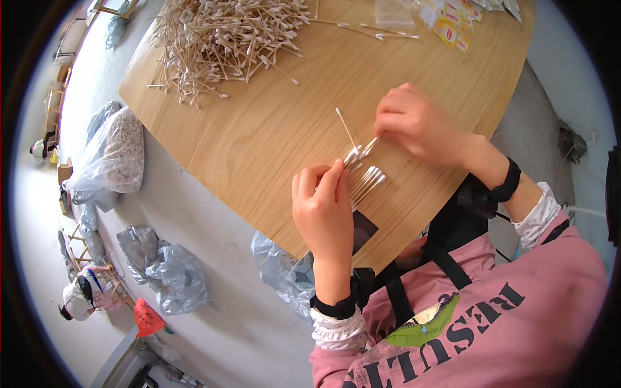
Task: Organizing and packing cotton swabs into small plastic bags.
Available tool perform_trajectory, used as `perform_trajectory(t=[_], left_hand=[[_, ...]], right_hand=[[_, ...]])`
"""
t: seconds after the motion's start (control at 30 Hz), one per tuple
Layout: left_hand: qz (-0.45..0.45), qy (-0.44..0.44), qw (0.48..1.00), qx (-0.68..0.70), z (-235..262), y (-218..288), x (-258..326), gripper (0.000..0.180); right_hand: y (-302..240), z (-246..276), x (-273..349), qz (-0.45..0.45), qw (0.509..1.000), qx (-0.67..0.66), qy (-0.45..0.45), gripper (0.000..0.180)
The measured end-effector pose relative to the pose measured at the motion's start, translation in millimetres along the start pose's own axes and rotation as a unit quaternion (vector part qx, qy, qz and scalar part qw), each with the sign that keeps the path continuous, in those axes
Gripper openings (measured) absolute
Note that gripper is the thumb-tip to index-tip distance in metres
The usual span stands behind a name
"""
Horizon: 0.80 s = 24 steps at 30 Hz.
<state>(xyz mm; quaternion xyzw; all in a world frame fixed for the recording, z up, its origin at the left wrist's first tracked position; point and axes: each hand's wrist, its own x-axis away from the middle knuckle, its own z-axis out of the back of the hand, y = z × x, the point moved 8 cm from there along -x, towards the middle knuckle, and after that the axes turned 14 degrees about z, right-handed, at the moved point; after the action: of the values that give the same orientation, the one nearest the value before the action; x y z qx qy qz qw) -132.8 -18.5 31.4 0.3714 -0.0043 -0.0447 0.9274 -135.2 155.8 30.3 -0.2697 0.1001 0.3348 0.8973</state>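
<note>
My left hand [321,205] is closed, thumb and fingers pinching a small bunch of cotton swabs [355,155] near the table's front corner. Up and to the right, my right hand [419,121] has its fingertips pressed together on the end of a single swab, which points toward that bunch. One loose swab [346,125] slants upward beyond the bunch. Just beside my left fingers, a row of swabs [367,186] lies side by side, white heads aligned. The lower ends of these swabs are hidden behind my left hand.
A large heap of cotton swabs [226,45] covers the table's far left. Small yellow-and-white packets [451,24] and a clear bag [394,13] lie at the far right. Filled plastic bags [123,152] and grey bags [171,271] stand on the floor, left. People sit farther off.
</note>
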Motion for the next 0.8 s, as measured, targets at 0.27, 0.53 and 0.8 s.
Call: perform_trajectory(t=[0.27, 0.53, 0.8], left_hand=[[-0.011, 0.026, 0.999, 0.016, -0.9, -3.4, 10.0, 0.013], [-0.011, 0.024, 1.0, 0.013, -1.2, -7.1, 12.0, 0.014], [-0.006, 0.075, 0.997, 0.012, 6.1, 3.4, 18.5, 0.031]], right_hand=[[13.4, 6.2, -18.9, 0.062, 0.998, 0.025, 0.0, 0.01], [26.6, -17.8, -63.2, 0.083, 0.993, -0.028, -0.083, 0.007], [-11.0, -38.5, -52.8, 0.019, 0.982, -0.18, -0.061, 0.008]])
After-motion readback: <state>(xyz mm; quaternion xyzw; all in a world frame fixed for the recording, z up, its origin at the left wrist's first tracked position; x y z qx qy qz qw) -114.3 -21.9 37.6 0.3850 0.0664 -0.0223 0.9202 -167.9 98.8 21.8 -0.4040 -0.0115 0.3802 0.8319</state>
